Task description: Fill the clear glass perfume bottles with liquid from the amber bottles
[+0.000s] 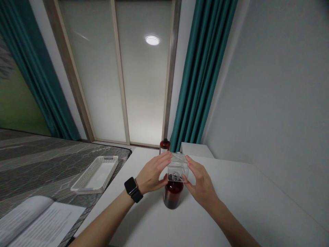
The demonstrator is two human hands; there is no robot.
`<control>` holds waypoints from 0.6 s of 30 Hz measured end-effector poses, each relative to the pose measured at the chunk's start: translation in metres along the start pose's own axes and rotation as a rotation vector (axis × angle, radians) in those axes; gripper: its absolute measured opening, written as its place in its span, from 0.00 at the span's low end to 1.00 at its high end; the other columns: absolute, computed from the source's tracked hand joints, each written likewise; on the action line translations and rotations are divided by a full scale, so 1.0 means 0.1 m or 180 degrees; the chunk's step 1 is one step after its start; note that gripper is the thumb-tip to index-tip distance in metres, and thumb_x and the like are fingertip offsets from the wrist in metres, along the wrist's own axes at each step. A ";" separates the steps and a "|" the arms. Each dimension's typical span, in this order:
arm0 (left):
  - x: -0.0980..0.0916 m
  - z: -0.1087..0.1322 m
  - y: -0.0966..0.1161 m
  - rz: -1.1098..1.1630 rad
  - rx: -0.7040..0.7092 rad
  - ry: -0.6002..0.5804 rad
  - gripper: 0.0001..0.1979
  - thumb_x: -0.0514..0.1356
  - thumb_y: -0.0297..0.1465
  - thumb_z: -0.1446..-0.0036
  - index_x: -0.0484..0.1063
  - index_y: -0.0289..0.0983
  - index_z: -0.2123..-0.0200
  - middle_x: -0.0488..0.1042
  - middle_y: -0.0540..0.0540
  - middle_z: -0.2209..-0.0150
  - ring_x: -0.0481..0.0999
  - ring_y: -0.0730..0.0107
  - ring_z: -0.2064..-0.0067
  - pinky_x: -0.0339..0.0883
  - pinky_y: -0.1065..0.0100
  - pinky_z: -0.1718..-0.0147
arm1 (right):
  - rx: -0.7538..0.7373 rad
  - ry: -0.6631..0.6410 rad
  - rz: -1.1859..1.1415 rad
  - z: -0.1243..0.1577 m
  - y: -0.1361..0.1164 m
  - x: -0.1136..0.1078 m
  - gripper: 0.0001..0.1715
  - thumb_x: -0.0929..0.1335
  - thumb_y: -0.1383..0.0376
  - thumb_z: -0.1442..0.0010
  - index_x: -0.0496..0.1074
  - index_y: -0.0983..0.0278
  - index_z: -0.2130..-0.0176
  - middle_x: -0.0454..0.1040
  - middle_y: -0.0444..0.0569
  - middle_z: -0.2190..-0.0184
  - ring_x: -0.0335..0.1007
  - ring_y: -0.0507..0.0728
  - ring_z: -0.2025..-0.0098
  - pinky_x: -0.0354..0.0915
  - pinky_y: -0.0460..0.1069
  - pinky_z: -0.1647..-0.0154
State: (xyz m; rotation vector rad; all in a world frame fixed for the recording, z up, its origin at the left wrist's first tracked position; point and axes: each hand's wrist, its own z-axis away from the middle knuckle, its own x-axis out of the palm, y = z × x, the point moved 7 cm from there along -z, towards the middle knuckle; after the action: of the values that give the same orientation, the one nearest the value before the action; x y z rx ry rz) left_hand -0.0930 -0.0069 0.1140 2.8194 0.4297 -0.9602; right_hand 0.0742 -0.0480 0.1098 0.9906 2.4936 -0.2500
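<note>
Between my two hands is a clear plastic box (178,166), gripped at its left and right sides. My left hand (153,172), with a black watch (133,189) on the wrist, has its fingers on the left side. The fingers of my right hand (202,181) press the right side. Just below the box stands a dark red-brown bottle (172,197) upright on the white table (218,206); its top shows through the clear plastic. Whether box and bottle touch, I cannot tell. Behind my left fingers stands another red-brown bottle (165,145) with a black cap and a pale label.
Left of the table lies a bed with a grey patterned cover (51,161). On it are a white plastic basket (88,189) and an open book (55,219). A white cabinet (196,150) stands beyond the table, near the green curtain (203,72). A wall (277,85) bounds the right.
</note>
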 end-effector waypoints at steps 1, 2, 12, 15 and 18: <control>0.00 0.00 0.00 -0.0001 0.0019 0.0000 0.40 0.60 0.21 0.46 0.47 0.41 0.34 0.65 0.34 0.37 0.62 0.51 0.33 0.68 0.44 0.41 | -0.0016 0.0015 0.0007 0.00 0.00 0.00 0.43 0.68 0.74 0.37 0.47 0.53 0.32 0.67 0.58 0.38 0.68 0.65 0.39 0.72 0.65 0.47; 0.00 0.00 0.00 0.0006 0.0038 0.0006 0.40 0.60 0.21 0.46 0.48 0.41 0.34 0.65 0.34 0.37 0.62 0.51 0.33 0.68 0.44 0.41 | -0.0022 0.0030 0.0015 0.01 -0.01 0.00 0.43 0.68 0.74 0.38 0.48 0.53 0.32 0.67 0.58 0.38 0.68 0.65 0.39 0.72 0.65 0.47; -0.01 0.01 0.02 0.0052 0.0087 0.0059 0.41 0.60 0.20 0.46 0.46 0.42 0.33 0.65 0.35 0.37 0.61 0.51 0.33 0.68 0.44 0.41 | 0.0033 0.0056 -0.0019 0.01 -0.01 0.00 0.41 0.68 0.74 0.37 0.49 0.53 0.33 0.67 0.58 0.38 0.69 0.65 0.39 0.72 0.65 0.47; -0.01 0.00 0.01 0.0098 0.0052 -0.0001 0.41 0.60 0.20 0.46 0.46 0.41 0.33 0.64 0.34 0.37 0.61 0.51 0.33 0.67 0.44 0.41 | 0.0128 -0.0004 -0.0089 0.03 0.02 0.02 0.42 0.68 0.74 0.38 0.48 0.53 0.33 0.66 0.58 0.37 0.67 0.65 0.38 0.71 0.65 0.45; -0.01 -0.03 -0.02 0.0217 -0.0104 -0.0059 0.40 0.60 0.21 0.46 0.46 0.40 0.33 0.64 0.33 0.37 0.63 0.51 0.34 0.65 0.44 0.39 | 0.0409 -0.0176 -0.0272 0.04 0.11 0.06 0.41 0.67 0.72 0.37 0.48 0.53 0.33 0.65 0.57 0.36 0.65 0.64 0.36 0.69 0.66 0.42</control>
State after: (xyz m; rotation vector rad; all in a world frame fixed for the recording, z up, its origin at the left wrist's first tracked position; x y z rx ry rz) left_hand -0.0932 -0.0044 0.1170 2.7745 0.3415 -0.9561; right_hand 0.0787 -0.0378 0.1031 0.9144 2.4981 -0.4633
